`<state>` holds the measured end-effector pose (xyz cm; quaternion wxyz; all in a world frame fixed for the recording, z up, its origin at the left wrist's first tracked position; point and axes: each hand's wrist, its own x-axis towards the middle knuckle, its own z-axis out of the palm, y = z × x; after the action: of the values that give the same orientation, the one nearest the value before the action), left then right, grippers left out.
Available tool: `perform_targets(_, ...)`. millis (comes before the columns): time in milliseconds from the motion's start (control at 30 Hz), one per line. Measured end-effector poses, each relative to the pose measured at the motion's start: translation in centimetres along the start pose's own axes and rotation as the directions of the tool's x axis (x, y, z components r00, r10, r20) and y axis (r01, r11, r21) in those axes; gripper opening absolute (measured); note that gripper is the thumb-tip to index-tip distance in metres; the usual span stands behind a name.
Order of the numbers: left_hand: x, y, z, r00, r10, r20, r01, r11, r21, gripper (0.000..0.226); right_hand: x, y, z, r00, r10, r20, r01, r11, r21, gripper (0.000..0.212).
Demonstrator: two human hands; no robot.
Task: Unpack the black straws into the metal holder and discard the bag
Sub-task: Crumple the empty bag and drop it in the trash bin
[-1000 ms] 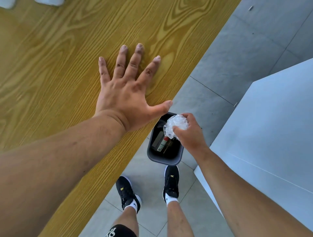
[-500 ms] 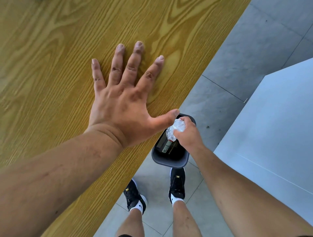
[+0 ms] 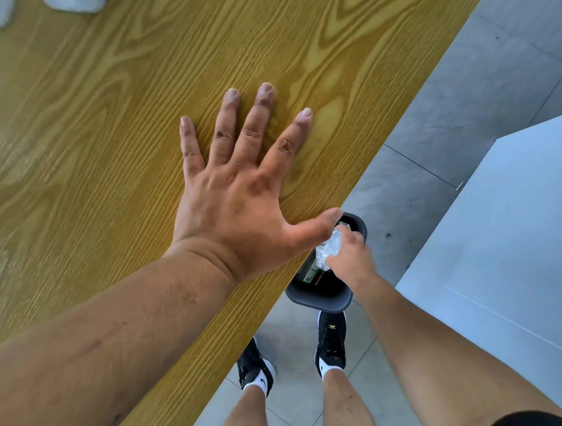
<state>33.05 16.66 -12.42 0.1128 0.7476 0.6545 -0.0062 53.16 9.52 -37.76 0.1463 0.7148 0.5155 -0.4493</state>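
Here's the discard step, right at the finish: the right hand [image 3: 349,258] is down at the mouth of the dark bin [image 3: 319,300] on the floor, fingers curled tight round the crumpled clear bag [image 3: 328,247]. The bag sits just above the opening, touching the fingers and not yet let go. The left hand [image 3: 237,194] lies flat on the yellow wood-grain counter [image 3: 106,106], fingers spread and straight, grasping nothing, its thumb reaching out past the counter edge towards the bin. It looks like a brace for the lean. By my reading the next move is simple: loosen those right fingers so the bag falls inside the rim, taking care that the springy plastic doesn't cling to the hand or bounce out. Now the blind spots: the black straws and the metal holder are nowhere in view, so whether the unpacking went cleanly cannot be told from here. The bin's far side hides behind the thumb and the counter edge, and its contents, something with a label, are too dark to name. White shapes [image 3: 73,3] at the top corner are cut off.
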Motion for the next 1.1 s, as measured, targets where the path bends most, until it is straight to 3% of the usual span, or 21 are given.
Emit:
perform_targets(200, -0.1, -0.3, 0.0, 1.0, -0.001, -0.005, 0.001, 1.0, -0.007, 0.107, -0.4, -0.4, 0.7, 1.0, 0.019, 0.02, -0.018, 0.998, -0.056, 0.106)
perform_targets(533, -0.1, -0.3, 0.1, 1.0, -0.003, -0.017, 0.003, 1.0, -0.013, 0.108, -0.1, -1.3, 1.5, 0.972, 0.048, 0.228, -0.027, 0.995, -0.096, 0.086)
perform_targets(733, -0.3, -0.5, 0.0, 1.0, -0.008, -0.003, 0.008, 1.0, -0.014, 0.108, -0.3, -1.2, 2.3, 0.99, 0.044, 0.134, -0.04, 0.999, -0.03, 0.09)
perform_targets(1100, -0.2, -0.4, 0.0, 1.0, -0.006, 0.0, 0.006, 1.0, -0.015, 0.108, 0.0, -1.3, 2.0, 0.986, 0.034, 0.161, -0.014, 0.992, -0.124, 0.086)
